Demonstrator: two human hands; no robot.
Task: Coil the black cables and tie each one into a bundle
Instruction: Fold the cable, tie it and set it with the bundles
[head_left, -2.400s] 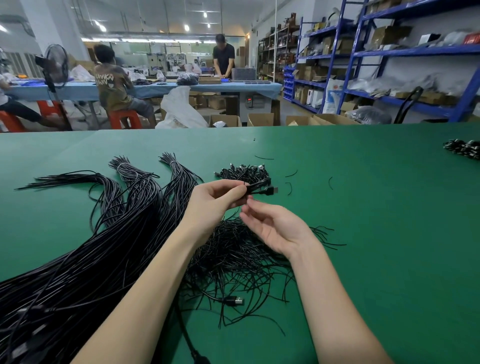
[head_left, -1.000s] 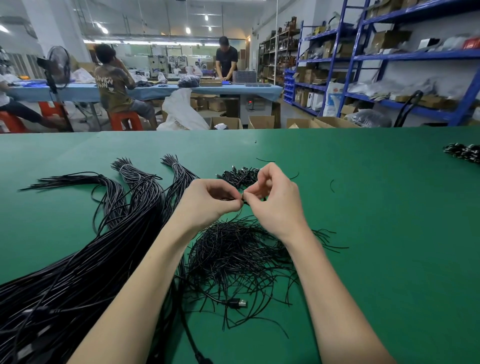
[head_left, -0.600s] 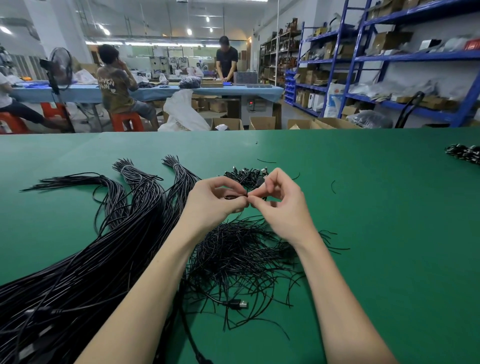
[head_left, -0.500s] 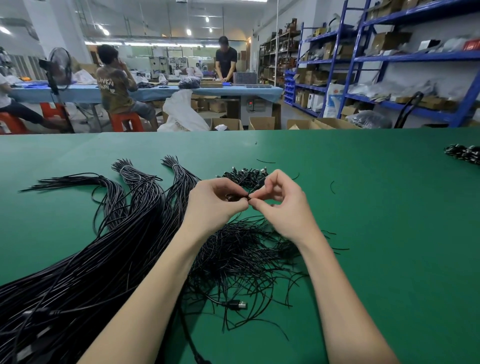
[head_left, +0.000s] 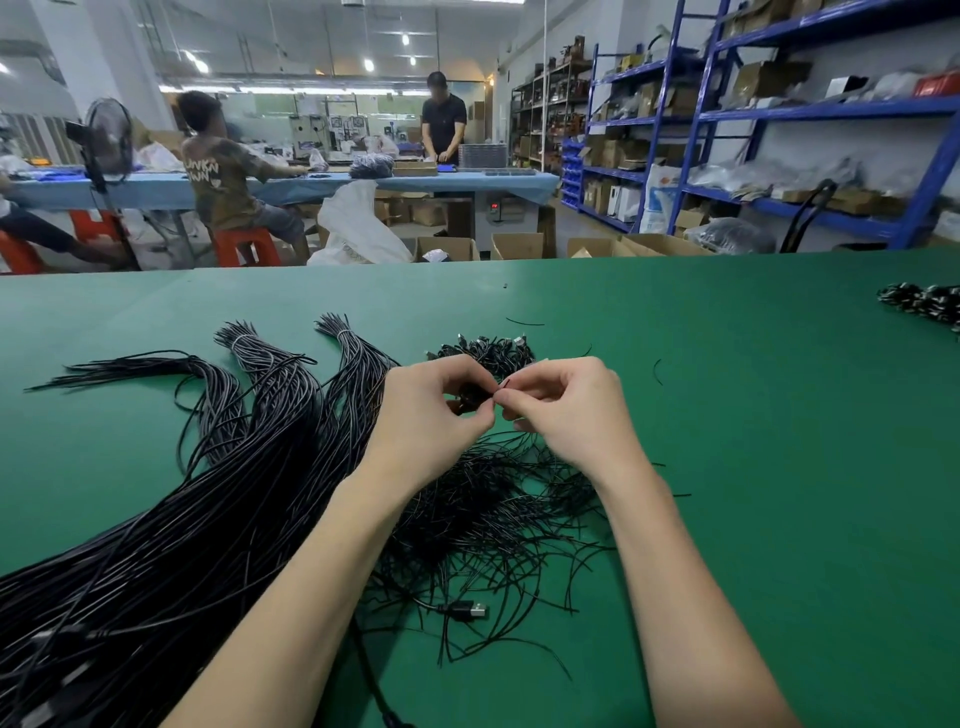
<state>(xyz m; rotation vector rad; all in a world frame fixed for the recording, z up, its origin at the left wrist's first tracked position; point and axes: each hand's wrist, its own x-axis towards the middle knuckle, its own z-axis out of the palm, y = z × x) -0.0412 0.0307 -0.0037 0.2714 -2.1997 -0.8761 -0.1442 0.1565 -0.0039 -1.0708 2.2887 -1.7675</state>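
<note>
Right hand (head_left: 566, 410) moved in to meet left hand (head_left: 431, 415); both pinch small coiled black cable bundle (head_left: 470, 401), twisting thin black wire tie (head_left: 504, 385). Next: finish twist.

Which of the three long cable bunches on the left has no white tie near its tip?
The leftmost bunch: its tips fan out loose, while the middle bunch and right bunch each carry a white tie.
</note>
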